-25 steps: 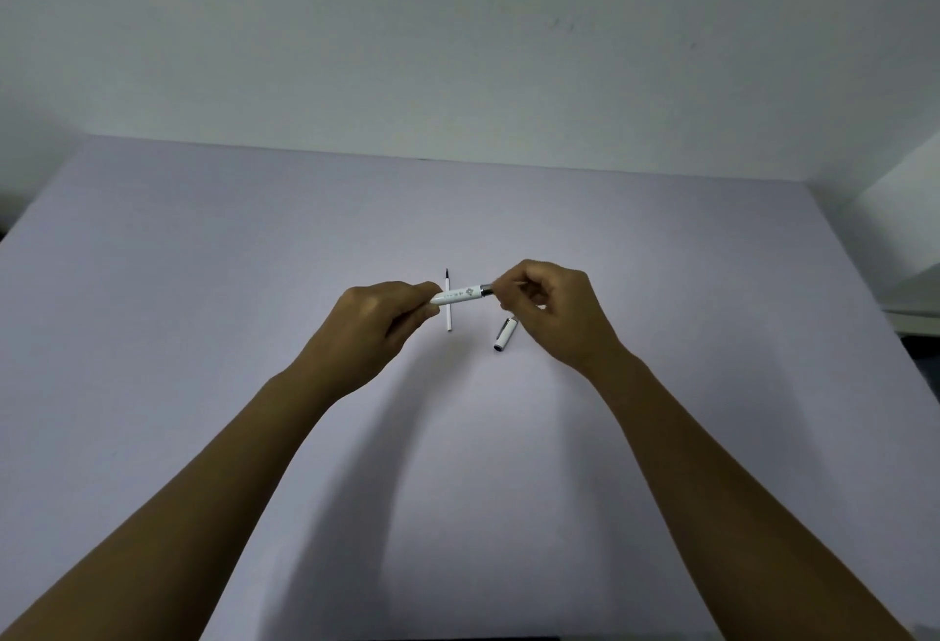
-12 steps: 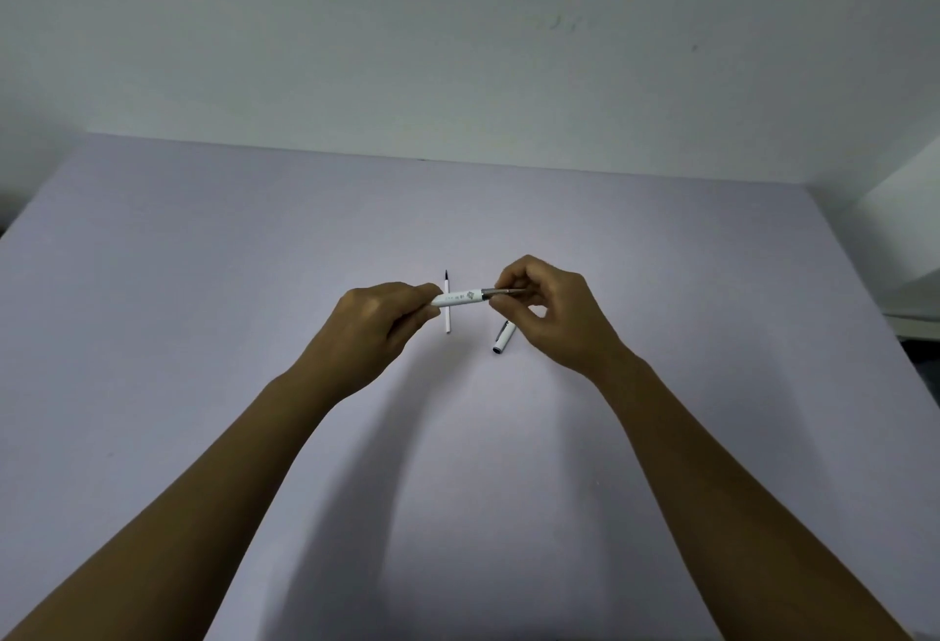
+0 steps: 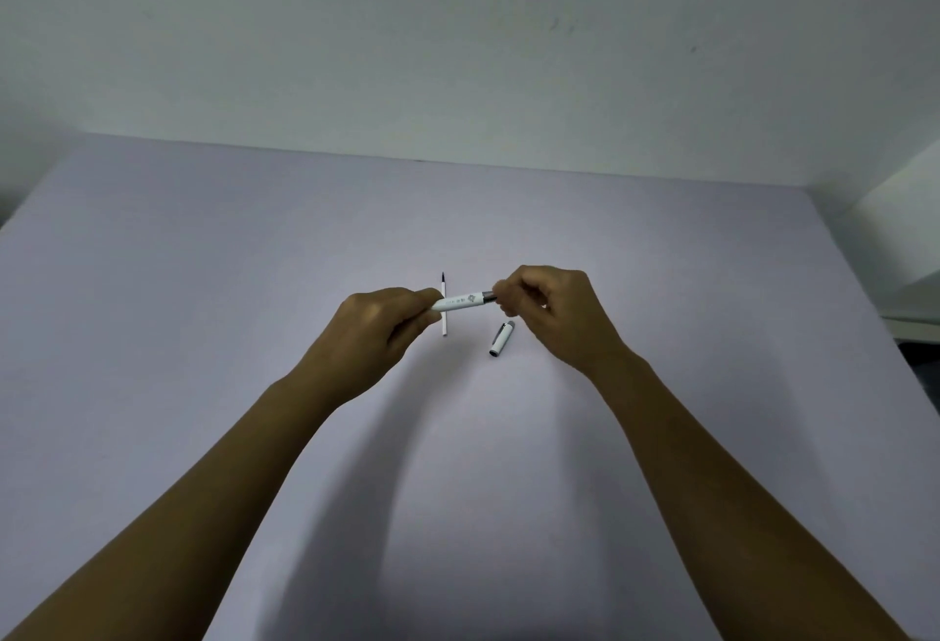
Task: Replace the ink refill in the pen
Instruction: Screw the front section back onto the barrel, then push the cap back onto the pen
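Observation:
A white pen barrel (image 3: 460,302) with a small printed mark is held level above the table between both hands. My left hand (image 3: 379,330) grips its left end. My right hand (image 3: 547,309) is closed around the dark front section at the barrel's right end, which is mostly hidden by the fingers. A thin white ink refill (image 3: 444,320) with a dark tip lies on the table behind the barrel, pointing away from me. The white pen cap (image 3: 501,338) lies on the table just below my right hand.
The pale lilac table (image 3: 203,309) runs to a grey wall at the back. A white object (image 3: 910,233) stands past the table's right edge.
My right hand has closed back in on the barrel's right end; half a second ago a thin dark part showed between barrel and fingers, now hidden. The left hand has stayed put.

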{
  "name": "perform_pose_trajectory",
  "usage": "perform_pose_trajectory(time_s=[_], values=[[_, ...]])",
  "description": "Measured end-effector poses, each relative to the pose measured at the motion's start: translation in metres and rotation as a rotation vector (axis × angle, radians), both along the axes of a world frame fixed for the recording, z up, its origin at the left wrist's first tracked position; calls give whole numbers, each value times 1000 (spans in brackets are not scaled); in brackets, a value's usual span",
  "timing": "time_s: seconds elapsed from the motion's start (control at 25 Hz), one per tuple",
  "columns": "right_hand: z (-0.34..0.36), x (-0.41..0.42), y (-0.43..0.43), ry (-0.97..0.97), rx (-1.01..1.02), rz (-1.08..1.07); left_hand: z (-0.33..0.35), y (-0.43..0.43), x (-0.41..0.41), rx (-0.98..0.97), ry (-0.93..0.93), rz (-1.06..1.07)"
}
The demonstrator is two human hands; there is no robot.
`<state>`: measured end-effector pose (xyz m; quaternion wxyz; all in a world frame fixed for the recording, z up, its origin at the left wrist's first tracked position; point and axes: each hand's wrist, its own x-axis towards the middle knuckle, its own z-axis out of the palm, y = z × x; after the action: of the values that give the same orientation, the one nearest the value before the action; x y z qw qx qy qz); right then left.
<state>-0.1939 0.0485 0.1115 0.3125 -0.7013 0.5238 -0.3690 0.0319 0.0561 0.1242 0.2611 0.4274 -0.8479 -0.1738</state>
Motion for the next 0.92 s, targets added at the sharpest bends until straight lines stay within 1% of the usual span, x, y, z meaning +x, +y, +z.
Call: perform_pose_trajectory(time_s=[0.12,0.24,0.4,0.48,0.56,0.64,0.68,0.72,0.76,0.8,0.84,0.92], values=[[-2,-2,1,-37,-25,55,-1,-1,-1,3,-4,11],[-4,0,0,33,-61,58,-1,-3,-1,-8,-8,13],[-9,-3,-4,76,-33,117,-4,-3,1,-35,-57,30],[-13,-4,-5,-6,55,143,-8,-3,1,-25,-53,31],[-22,-5,-8,-181,209,107,-13,-4,2,-6,-39,52],[-41,-4,-14,-381,312,-57,-20,-4,6,12,-21,96],[-56,-3,-19,-408,332,-188,-24,-4,9,22,-18,122],[-71,-3,-23,-330,344,-335,-29,-4,13,31,-20,145],[-88,-4,-26,-174,367,-447,-33,-3,17,41,-24,166],[-103,-4,-28,-5,404,-506,-37,-3,21,53,-25,184],[-118,-3,-28,119,451,-530,-40,-3,26,64,-25,200],[-137,3,-27,228,519,-543,-44,-3,34,80,-37,217]])
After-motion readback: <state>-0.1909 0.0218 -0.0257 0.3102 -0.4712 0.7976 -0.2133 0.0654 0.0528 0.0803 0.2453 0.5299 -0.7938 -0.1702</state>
